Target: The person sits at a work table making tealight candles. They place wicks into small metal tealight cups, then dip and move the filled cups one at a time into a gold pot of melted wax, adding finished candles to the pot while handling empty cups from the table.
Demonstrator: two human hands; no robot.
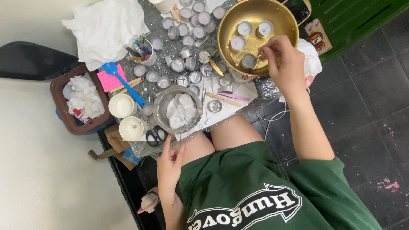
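Observation:
My right hand point(284, 59) reaches over the rim of a gold metal pot point(226, 25) and grips a thin metal tool whose tip touches one of several tealight cups point(249, 61) inside the pot. My left hand point(169, 164) rests low by my knee at the table's near edge, pinching a thin wick-like stick point(179, 139). Just above it stands a glass bowl point(161, 111) filled with white wax discs.
Several small metal tealight cups point(190, 30) crowd the foil-covered table. Two white paper cups point(122, 105), scissors point(155, 135), a blue spoon point(111, 69), a cup of pens point(142, 49), wooden sticks and white tissue point(106, 25) lie about. A brown bin point(64, 113) stands at the left.

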